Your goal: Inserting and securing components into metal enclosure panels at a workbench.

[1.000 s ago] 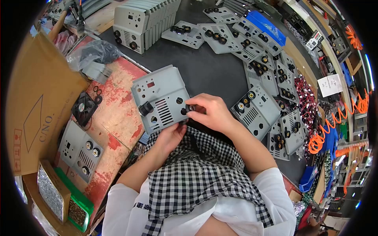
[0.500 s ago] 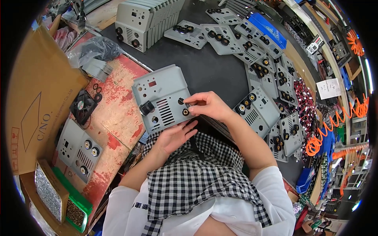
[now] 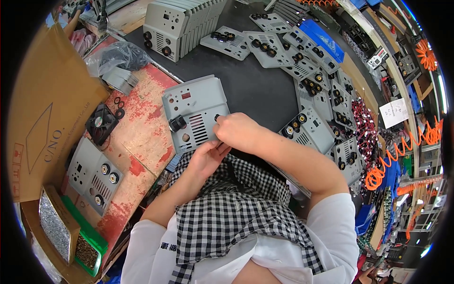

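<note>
A grey metal panel (image 3: 201, 106) with slots and round holes rests tilted at the near edge of the dark table, in front of me. On its left side sits a black round socket (image 3: 177, 123). My right hand (image 3: 236, 131) is closed over the panel's right side, its curled fingers hiding what they grip. A small black part (image 3: 217, 117) shows just beyond those fingers. At the lower right corner of the panel, my left hand (image 3: 204, 158) has its thumb and fingers drawn together on the edge, partly beneath my right hand.
Upright grey panels (image 3: 182, 28) stand in a row at the back. More panels with black sockets (image 3: 269, 49) lie across the table's right side. On the red worn board are a black fan (image 3: 100, 122) and another panel (image 3: 94, 175). A green bin (image 3: 92, 236) holds small brass parts.
My right hand has moved slightly left and turned, its fingers now curled over the panel's right side. The left hand's spread fingers have come together at the panel's lower corner.
</note>
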Demonstrator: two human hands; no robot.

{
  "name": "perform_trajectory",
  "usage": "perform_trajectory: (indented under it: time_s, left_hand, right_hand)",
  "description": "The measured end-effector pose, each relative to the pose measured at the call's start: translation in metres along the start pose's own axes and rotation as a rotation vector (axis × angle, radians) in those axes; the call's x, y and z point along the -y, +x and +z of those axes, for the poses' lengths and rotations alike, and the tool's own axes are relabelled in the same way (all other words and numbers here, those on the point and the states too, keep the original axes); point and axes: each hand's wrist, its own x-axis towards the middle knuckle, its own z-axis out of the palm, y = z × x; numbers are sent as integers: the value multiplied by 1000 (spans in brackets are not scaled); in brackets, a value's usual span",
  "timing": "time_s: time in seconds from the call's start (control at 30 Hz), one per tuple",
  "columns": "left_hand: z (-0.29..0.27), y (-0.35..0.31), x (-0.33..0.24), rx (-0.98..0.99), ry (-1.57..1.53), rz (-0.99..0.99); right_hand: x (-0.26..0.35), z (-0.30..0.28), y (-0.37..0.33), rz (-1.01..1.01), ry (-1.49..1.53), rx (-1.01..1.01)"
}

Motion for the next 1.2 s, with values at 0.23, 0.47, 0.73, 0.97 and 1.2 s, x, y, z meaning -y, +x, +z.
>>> perform_trajectory:
  time_s: [0.23, 0.47, 0.73, 0.97, 1.2]
  left_hand:
    - [10, -2, -5, -10, 22, -3]
    - [1, 1, -1, 27, 0, -26]
    - [1, -1, -2, 21, 2, -32]
    - [2, 1, 1, 14, 19, -13]
    - [0, 1, 1, 16, -10, -10]
  right_hand:
    - [-4, 23, -10, -4, -131, -352]
    - [1, 18, -4, 149, -151, -342]
    - [2, 21, -10, 210, -48, -339]
    - [1, 18, -15, 70, -44, -255]
    - [6, 8, -10, 57, -133, -219]
